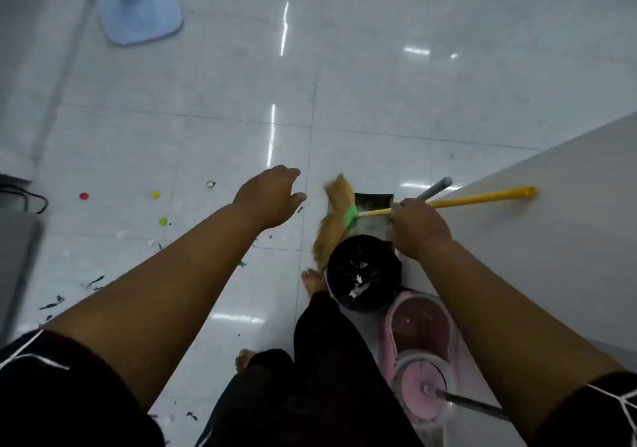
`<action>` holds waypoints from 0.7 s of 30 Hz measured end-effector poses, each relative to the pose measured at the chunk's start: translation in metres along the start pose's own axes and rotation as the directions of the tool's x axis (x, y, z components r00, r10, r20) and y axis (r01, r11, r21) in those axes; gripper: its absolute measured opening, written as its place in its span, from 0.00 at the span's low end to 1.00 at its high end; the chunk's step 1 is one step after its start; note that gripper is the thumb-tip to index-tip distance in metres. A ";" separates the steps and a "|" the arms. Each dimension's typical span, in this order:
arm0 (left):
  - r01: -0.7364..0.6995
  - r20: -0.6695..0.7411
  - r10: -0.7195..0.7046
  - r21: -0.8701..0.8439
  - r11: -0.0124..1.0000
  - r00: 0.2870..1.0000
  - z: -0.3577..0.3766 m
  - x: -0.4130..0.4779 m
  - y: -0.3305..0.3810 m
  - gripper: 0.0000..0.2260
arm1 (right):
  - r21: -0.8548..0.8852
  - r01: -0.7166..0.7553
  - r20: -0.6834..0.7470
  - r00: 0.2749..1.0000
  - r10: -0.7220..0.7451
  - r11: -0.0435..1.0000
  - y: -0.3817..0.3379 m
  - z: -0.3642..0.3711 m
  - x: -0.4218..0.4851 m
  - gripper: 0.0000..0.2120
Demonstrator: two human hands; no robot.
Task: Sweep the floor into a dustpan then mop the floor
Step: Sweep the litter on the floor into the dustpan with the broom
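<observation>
Fingers [400, 209] of the right hand [418, 231] are curling round the yellow handle of the broom [336, 226], its straw bristles hanging just beside the dustpan [374, 202], which is standing on the floor [379, 84] by the white table [558, 240]. The left hand [269, 198] is hovering over the tiles, holding nothing, fingers relaxed and slightly spread. A black-lined bin [363, 271] is sitting near the bristles, with a pink mop bucket [418, 329] touching it. Coloured bits [155, 194] and dark scraps [96, 281] are lying scattered on the left.
</observation>
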State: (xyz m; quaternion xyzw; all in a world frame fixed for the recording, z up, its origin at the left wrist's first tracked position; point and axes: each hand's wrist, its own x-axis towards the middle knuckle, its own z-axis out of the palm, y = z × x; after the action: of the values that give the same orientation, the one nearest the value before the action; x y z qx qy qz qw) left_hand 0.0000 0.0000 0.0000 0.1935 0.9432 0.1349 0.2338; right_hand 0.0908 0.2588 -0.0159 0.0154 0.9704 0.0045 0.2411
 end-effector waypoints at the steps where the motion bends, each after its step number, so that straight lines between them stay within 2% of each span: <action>1: -0.037 0.026 0.037 -0.009 0.999 0.999 0.006 0.015 0.016 0.25 | -0.044 -0.063 -0.016 0.998 0.062 0.997 0.016 0.001 0.000 0.15; 4: -0.137 0.087 0.140 -0.039 0.990 0.986 0.020 0.055 0.062 0.23 | -0.153 -0.187 -0.049 0.982 0.181 0.970 0.054 0.000 -0.002 0.15; 6: -0.187 0.114 0.191 -0.046 0.981 0.975 0.031 0.082 0.093 0.24 | -0.202 -0.194 -0.100 0.979 0.177 0.960 0.078 0.002 0.001 0.09; 9: -0.255 0.131 0.263 -0.072 0.964 0.956 0.048 0.119 0.135 0.26 | -0.247 -0.250 -0.152 0.964 0.218 0.936 0.107 0.004 0.005 0.07; 15: -0.358 0.146 0.380 -0.154 0.921 0.914 0.088 0.173 0.205 0.23 | -0.377 -0.272 -0.066 0.961 0.267 0.885 0.134 0.011 0.024 0.13; 18: -0.402 0.204 0.432 -0.173 0.899 0.878 0.107 0.193 0.227 0.22 | -0.387 -0.279 -0.024 0.956 0.292 0.879 0.136 0.011 0.032 0.11; 21: -0.451 0.323 0.464 -0.119 0.884 0.825 0.125 0.205 0.237 0.20 | -0.387 -0.269 0.042 0.950 0.309 0.882 0.137 0.012 0.037 0.07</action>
State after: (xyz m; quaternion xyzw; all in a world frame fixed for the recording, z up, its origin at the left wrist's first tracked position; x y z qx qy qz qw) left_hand -0.0342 0.3188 -0.1047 0.4300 0.8112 0.1687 0.3586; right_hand 0.0669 0.3965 -0.0414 0.1136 0.9244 0.2259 0.2856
